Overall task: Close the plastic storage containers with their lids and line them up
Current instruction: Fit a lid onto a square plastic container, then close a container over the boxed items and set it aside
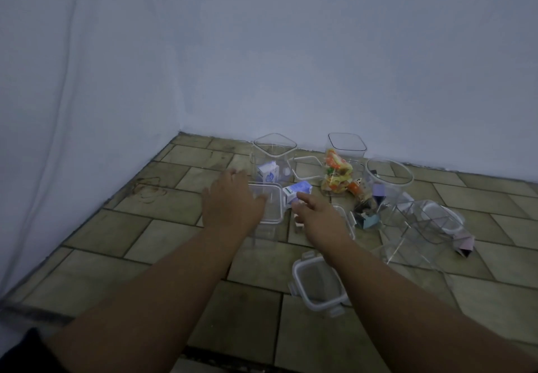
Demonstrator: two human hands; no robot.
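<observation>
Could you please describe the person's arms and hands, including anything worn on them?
The left forearm and right forearm are bare to the frame's edge, with no sleeves showing. The left hand and right hand wear no gloves; no watch, bracelet or ring is visible, though the picture is dim.

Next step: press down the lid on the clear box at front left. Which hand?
Left, most likely. The left hand lies spread over that lid, which sits on the box. The right hand is off to the side, finger by a small carton.
</observation>
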